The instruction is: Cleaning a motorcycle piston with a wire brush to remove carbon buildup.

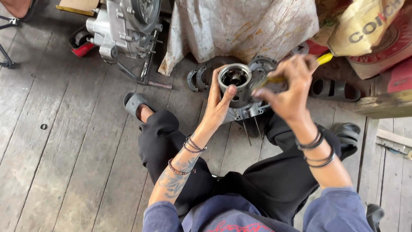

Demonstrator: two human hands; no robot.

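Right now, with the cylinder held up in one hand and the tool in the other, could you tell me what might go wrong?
1. The left hand alone steadies the grey metal engine cylinder; it might slip onto the grey crankcase part beneath.
2. The yellow-handled tool in the right hand could skid toward the left fingers.
3. The curved grey metal pieces lie loose on the wooden plank floor and might get kicked away.

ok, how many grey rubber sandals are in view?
3. One grey rubber sandal is on the foot left of the metal cylinder block; one lies loose at upper right; one is by the right knee. Others may be hidden.
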